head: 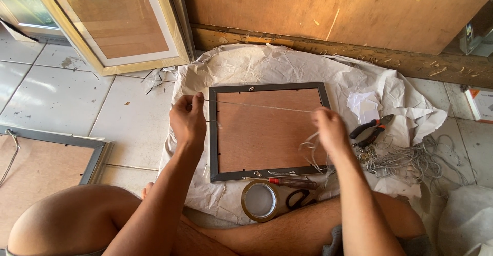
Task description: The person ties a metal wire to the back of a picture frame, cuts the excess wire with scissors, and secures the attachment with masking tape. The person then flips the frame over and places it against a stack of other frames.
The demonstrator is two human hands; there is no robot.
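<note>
Grey cord (257, 105) is being stretched taut across the face-down picture frame (267, 130) on crumpled paper (246, 66), pinched by left hand (187, 120) and right hand (328, 128); fastening seems unfinished.

Tiled floor (51, 92): crumpled white paper (267, 63), gold frame (110, 25), grey frame (51, 153).

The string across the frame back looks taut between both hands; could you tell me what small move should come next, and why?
Probably fix the left end: the string spans the frame, pinched by the left hand at the left rail and the right hand at the right.
</note>
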